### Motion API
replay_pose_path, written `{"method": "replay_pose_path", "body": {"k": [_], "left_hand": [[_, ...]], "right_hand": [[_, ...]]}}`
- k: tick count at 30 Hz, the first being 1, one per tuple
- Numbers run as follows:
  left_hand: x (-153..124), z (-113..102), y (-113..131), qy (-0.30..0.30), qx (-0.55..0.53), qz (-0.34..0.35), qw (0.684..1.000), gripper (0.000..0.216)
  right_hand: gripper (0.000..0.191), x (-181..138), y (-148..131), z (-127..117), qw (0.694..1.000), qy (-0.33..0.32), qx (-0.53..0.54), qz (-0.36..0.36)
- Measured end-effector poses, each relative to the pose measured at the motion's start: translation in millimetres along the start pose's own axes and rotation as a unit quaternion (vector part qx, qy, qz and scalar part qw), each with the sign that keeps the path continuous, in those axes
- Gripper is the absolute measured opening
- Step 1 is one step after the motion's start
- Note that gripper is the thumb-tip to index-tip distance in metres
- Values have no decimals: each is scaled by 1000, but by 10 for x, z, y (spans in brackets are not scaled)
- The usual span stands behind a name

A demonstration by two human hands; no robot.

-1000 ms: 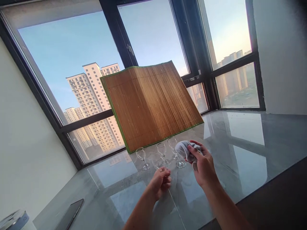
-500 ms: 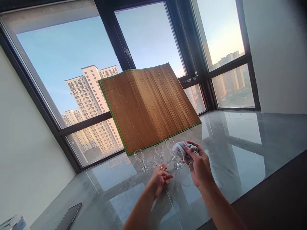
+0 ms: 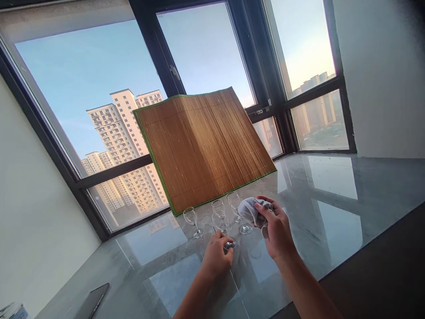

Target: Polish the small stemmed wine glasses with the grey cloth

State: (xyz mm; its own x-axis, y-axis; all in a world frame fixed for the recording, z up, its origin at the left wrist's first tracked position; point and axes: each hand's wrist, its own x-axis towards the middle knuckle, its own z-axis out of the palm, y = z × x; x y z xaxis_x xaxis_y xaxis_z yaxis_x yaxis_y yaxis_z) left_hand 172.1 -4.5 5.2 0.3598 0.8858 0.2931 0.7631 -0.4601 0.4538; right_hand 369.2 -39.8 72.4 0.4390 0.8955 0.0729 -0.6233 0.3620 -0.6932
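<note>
Left hand [image 3: 215, 258] had its fingers curled in tight around the foot of a little wine glass [image 3: 219, 221], pinching it low by the base, so the bowl poked up just past the fingertips on the side toward the bamboo mat [image 3: 202, 146]. Glass was upright as far as I could tell, sitting in front of the mat's lower edge, roughly under its middle. Right hand [image 3: 277, 232] was closed around a bunched-up grey cloth [image 3: 252, 209], thumb and fingers clamped on it, held in front of the mat's lower right part and just to the side of the held glass, not touching it. A few other glasses [image 3: 191, 218] stood on the shiny countertop [image 3: 332, 199] between the hands and the mat, strung along its bottom edge; the cloth partly covered one, so its bowl was hard to make out. The mat itself leaned against the window [image 3: 83, 88] behind it. Way off from the mat's left corner, toward the near edge, lay a dark phone [image 3: 91, 301].
</note>
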Motion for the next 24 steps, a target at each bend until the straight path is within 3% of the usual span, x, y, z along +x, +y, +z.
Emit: {"method": "replay_pose_path", "body": {"k": [9,18,24], "left_hand": [[-9,-29,28,-82,47,36,995,58],[87,-87,-100,-135,46,67,988,59],[119,-71,-103,-134,41,70,988,57]], "right_hand": [[48,10,24,27,1000,-4,7,-1],[47,-3,25,4,1000,-7,7,-2],[48,-22,62,23,1000,-14,-3,6]]}}
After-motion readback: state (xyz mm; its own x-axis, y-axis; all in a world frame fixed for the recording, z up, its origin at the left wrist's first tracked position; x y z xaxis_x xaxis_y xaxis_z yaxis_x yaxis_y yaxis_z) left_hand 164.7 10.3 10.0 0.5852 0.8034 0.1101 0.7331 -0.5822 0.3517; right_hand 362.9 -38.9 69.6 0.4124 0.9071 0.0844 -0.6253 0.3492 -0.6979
